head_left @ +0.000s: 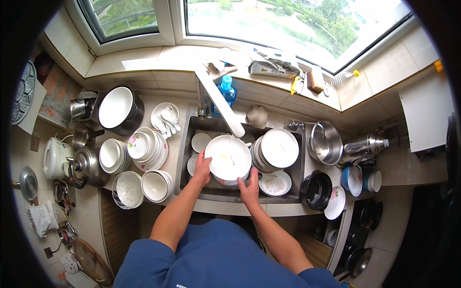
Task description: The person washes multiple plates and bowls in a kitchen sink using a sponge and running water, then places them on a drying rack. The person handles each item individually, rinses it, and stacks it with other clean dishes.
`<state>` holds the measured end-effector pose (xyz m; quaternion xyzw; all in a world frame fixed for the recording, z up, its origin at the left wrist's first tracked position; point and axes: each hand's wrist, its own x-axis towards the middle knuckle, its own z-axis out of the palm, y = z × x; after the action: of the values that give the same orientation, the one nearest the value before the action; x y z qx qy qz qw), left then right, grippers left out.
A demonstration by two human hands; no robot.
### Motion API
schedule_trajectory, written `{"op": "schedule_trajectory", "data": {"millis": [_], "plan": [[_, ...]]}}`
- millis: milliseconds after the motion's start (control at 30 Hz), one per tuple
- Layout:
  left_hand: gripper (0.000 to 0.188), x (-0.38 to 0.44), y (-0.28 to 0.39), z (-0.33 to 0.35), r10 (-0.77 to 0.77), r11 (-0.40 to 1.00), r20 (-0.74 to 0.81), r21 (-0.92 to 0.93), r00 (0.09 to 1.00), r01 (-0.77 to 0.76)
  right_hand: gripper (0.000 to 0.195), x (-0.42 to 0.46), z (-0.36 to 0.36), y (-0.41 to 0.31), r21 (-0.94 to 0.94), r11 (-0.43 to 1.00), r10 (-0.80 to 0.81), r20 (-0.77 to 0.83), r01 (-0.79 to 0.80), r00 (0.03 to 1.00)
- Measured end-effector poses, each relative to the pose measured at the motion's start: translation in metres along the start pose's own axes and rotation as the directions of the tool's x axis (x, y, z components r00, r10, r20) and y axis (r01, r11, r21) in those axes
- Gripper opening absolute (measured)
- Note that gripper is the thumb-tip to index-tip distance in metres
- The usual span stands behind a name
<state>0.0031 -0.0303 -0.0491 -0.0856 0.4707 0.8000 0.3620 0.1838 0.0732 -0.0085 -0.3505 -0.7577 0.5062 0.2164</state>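
A white plate [230, 153] is beneath the faucet spout [230, 120], above the metal sink [248, 198]. My left hand [202, 168] grips its left rim. By the plate's lower right rim is my right hand [249, 188], thumb and fingers apart; I see no firm hold there. Patterned dishes show partly under the plate. To the right in the sink rises a stack of plates topped by a white plate [280, 147]. Below that stack lies a flower-patterned plate [275, 183]. A small clear bowl [201, 142] sits at the sink's left side.
Stacked bowls [155, 184], flowered dishes [138, 144], a plate of spoons [167, 118] and a black pot [124, 111] crowd the left counter. Right of the sink stand metal basins [329, 142] and a black pot [317, 189]. A blue bottle [227, 90] stands behind the faucet.
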Motion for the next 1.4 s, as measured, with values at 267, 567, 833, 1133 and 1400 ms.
{"op": "schedule_trajectory", "data": {"millis": [267, 567, 833, 1133, 1400], "plan": [[0.036, 0.035, 0.039, 0.006, -0.2, 0.609, 0.165, 0.793, 0.966, -0.01, 0.053, 0.005, -0.009, -0.011, 0.625, 0.65, 0.363, 0.244, -0.432, 0.899], [0.062, 0.022, -0.014, 0.093, 0.101, -0.283, 0.504, 0.841, 0.858, -0.461, 0.047, 0.042, -0.002, -0.052, 0.663, 0.578, 0.428, 0.25, -0.476, 0.869], [0.031, -0.01, 0.053, 0.082, -0.606, 0.094, 0.703, 0.529, 0.373, -0.844, 0.054, 0.05, -0.023, 0.027, 0.801, 0.231, 0.481, 0.4, -0.553, 0.78], [0.062, 0.023, 0.044, 0.045, -0.249, -0.328, 0.74, 0.543, 0.625, -0.773, 0.056, 0.023, 0.023, 0.025, 0.756, 0.192, 0.453, 0.498, -0.626, 0.739], [0.043, -0.024, 0.029, 0.058, -0.502, 0.472, 0.455, 0.857, 0.735, -0.208, 0.056, 0.064, -0.01, 0.03, 0.726, 0.368, 0.561, 0.325, -0.581, 0.761]]}}
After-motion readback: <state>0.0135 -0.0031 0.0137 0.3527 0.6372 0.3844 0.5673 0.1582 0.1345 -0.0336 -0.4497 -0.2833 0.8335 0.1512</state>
